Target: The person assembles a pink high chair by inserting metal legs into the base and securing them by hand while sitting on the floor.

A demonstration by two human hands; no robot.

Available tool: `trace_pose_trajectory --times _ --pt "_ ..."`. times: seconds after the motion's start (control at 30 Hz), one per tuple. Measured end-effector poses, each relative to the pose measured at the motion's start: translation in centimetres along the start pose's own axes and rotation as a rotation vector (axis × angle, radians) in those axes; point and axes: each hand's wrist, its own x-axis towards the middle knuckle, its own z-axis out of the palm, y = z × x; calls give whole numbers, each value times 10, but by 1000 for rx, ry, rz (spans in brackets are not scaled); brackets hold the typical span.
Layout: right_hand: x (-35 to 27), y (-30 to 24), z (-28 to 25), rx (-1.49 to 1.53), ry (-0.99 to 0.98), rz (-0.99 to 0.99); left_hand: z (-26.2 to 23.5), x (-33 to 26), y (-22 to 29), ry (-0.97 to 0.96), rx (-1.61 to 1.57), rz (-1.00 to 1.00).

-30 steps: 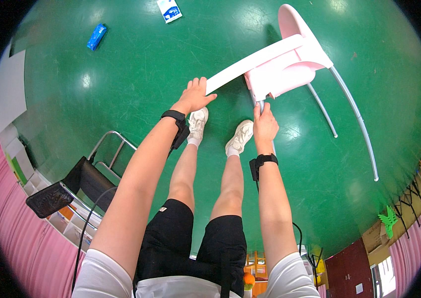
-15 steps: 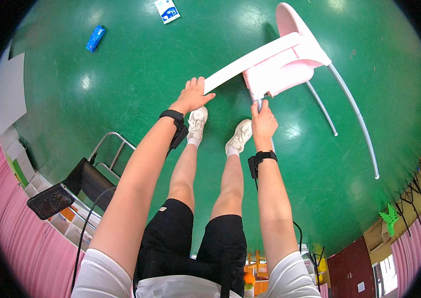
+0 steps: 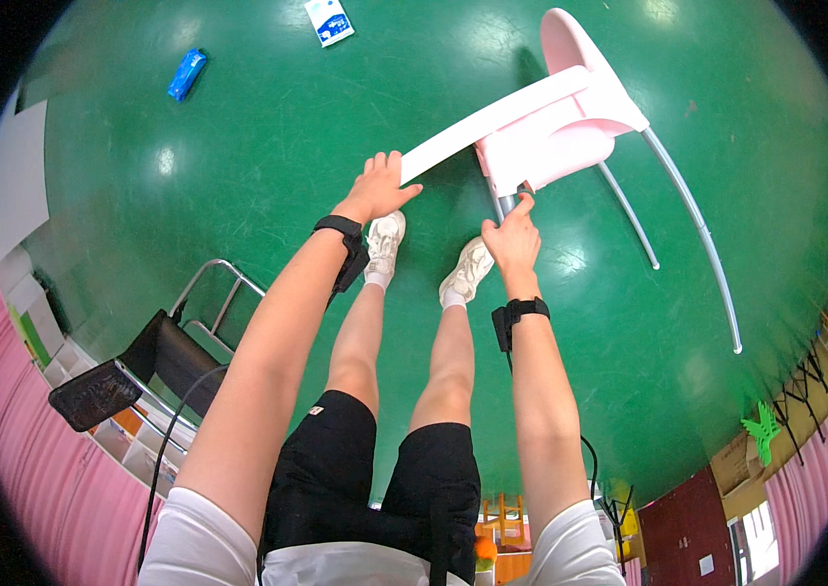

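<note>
— What is in frame here?

— A person stands on a green floor (image 3: 238, 195) and looks down over both outstretched arms at a pink high chair (image 3: 555, 146) just ahead of the white shoes (image 3: 428, 259), a little to the right. Its long pale tray (image 3: 492, 122) juts out to the left, and its thin grey legs (image 3: 687, 225) splay to the right.

— And the hands?

— The left hand (image 3: 380, 186) lies on the near left end of the tray, fingers (image 3: 384, 161) spread flat and open, gripping nothing. The right hand (image 3: 511, 234) reaches under the seat, its fingers loosely curled with the forefinger up against the grey post below the seat; whether it actually grips the post cannot be told. Each wrist carries a black strap.

— Anything else around?

— Far to the left, a blue packet (image 3: 186, 74) lies on the floor, with a white-and-blue packet (image 3: 329, 20) farther right near the top edge, both well apart from the chair. Near left stands a dark folding chair (image 3: 174, 347) with a metal frame, and a pink curtain (image 3: 42, 488) runs along the left edge.
</note>
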Motion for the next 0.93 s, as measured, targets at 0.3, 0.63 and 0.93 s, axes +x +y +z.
trace_pose_trajectory --times 0.3,0.63,0.93 --pt "-2 -7 7 8 -12 51 1 1 -4 -6 6 -16" --pt "-9 28 18 86 115 -181 0 2 6 -23 -12 -44" --pt "-78 51 -5 38 316 -228 -6 -35 12 363 -355 -182"
